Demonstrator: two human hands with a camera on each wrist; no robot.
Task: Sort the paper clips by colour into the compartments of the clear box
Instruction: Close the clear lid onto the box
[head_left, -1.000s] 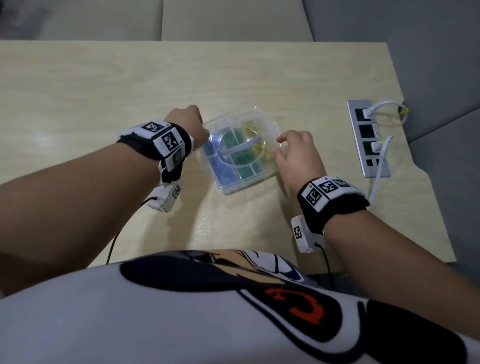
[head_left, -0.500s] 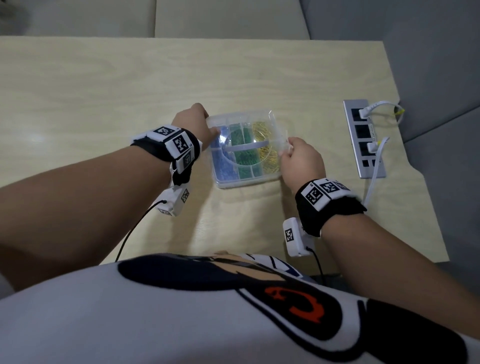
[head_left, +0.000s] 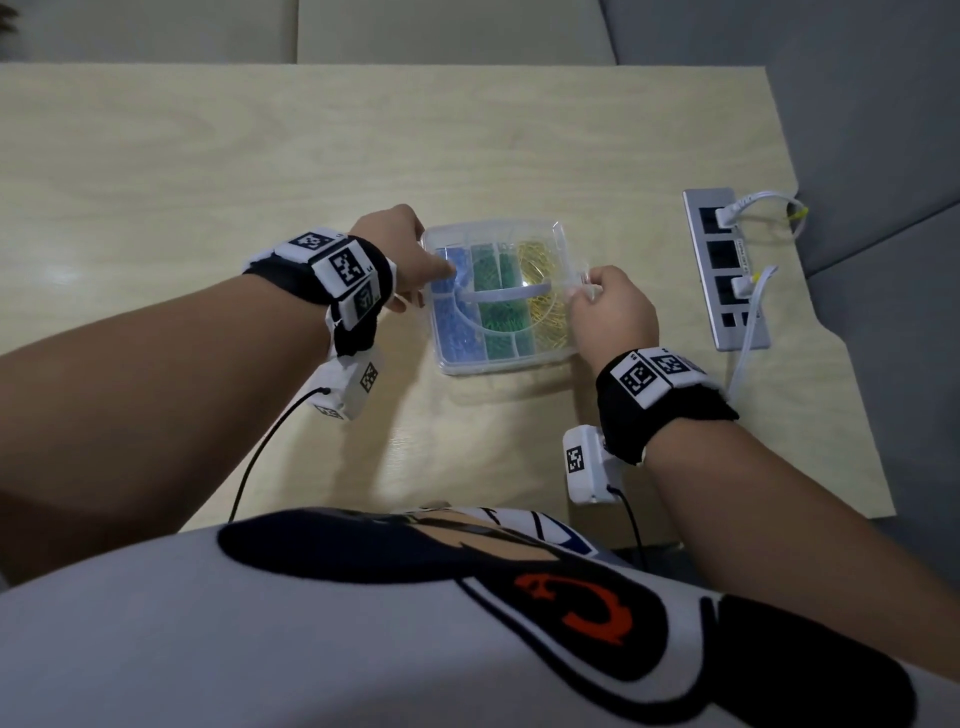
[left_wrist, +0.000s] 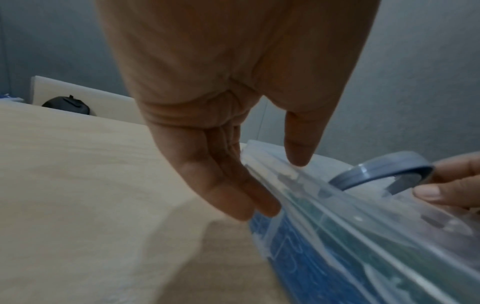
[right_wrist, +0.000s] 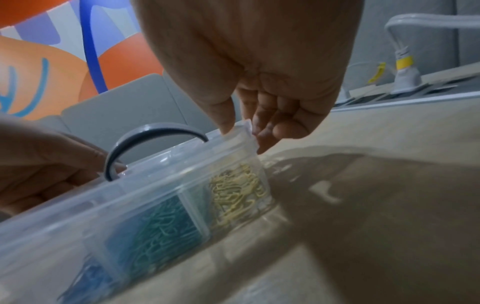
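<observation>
The clear box (head_left: 498, 366) sits on the wooden table with its lid down and a grey handle (head_left: 506, 295) across the top. Inside lie blue clips (head_left: 457, 332) on the left, green clips (head_left: 501, 317) in the middle and yellow clips (head_left: 545, 312) on the right. My left hand (head_left: 431, 280) holds the box's left edge. In the left wrist view its thumb (left_wrist: 298, 156) rests on the lid and its fingers (left_wrist: 246, 203) press the side wall. My right hand (head_left: 584, 291) pinches the lid's tab (right_wrist: 244, 126) at the right edge between thumb and fingers.
A silver power strip (head_left: 724, 270) with white plugs and cables (head_left: 748, 332) lies right of the box, near the table's notched right edge. My torso is close to the front edge. Grey cushions surround the table.
The box was turned at an angle a second ago and now sits square. My right hand moved onto the right edge and took the tab. My left thumb came onto the lid.
</observation>
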